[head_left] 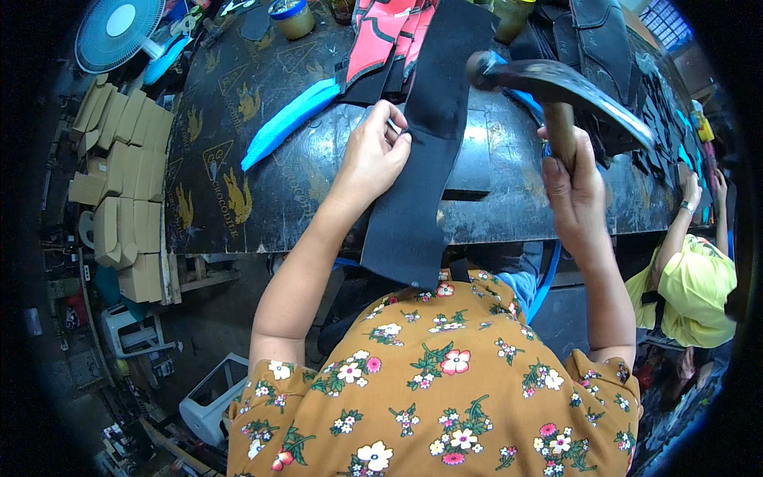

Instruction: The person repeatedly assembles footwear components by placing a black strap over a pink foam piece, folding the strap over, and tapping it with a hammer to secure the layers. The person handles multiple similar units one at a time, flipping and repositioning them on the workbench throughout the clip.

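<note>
black strip's [421, 159] far end cut off

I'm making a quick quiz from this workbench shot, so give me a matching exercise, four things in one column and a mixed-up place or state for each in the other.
Things:
1. hammer
2. black strip
3. blue piece
4. fan

Places or states:
A. lying flat on the table, left of the strip
B. raised in the right hand
C. far left, beyond the table's corner
D. pinched by the left hand, hanging over the near edge

Pairs: 1-B, 2-D, 3-A, 4-C
</note>
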The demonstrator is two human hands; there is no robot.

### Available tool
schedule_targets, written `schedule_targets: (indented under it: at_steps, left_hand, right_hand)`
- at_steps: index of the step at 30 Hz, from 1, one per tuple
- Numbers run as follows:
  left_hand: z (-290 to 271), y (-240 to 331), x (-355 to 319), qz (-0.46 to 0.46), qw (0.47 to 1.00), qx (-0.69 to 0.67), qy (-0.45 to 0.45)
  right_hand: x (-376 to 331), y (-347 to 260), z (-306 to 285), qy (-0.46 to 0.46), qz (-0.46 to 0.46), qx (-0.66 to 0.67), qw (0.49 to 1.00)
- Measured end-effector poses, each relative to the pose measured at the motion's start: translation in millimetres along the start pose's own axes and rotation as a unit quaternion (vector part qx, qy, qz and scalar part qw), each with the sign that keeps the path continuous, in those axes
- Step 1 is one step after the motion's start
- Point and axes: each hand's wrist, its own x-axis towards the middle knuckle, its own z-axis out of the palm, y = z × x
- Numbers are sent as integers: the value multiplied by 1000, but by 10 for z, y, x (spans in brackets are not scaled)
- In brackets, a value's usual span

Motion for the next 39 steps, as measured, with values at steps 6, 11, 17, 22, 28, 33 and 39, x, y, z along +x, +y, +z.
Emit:
schedule_targets:
  at_steps: [6,11,17,22,28,33,39]
  left_hand:
    - [-296,263,-260,-84,988,-115,-67]
    - [-142,316,-361,283,955,43,-81]
    - [-179,238,-366,200,966,-15,-165]
    - [-270,262,-372,181,968,-38,-173]
    - [-325,224,-402,198,966,-47,-158]
    - [-395,170,-414,167,966,-56,-188]
    - [-478,154,-502,138,962,-140,-189]
  right_hand:
    - [-40,493,389,-160,-4,-166,973]
    - [118,291,138,-196,9,-149,969]
    - [145,8,66,44,-51,33,997]
    - [138,139,177,-224,28,-179,958]
    - [134,101,158,-1,-76,-12,997]
    - [155,65,164,-235,59,-199,949]
    - [191,152,177,-20,-70,-26,997]
